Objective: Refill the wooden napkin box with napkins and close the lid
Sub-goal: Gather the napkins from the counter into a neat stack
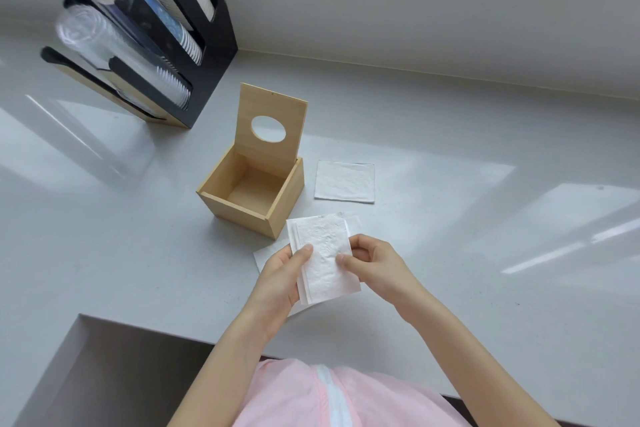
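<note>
The wooden napkin box [239,208] stands on the white counter, empty inside. Its lid [273,107], with an oval hole, is raised upright at the back. In front of the box I hold a thin stack of white napkins [323,260] above the counter. My left hand [280,274] grips the stack's left edge with the thumb on top. My right hand [370,263] pinches its right edge. Another folded napkin [345,181] lies flat to the right of the box. Part of one more napkin [265,255] shows on the counter under my left hand.
A black cup dispenser [194,45] with paper and clear plastic cups stands at the back left, close to the box. The wall [415,3] runs behind the counter. The counter's front edge [145,329] is near my body, with a recess at the lower left.
</note>
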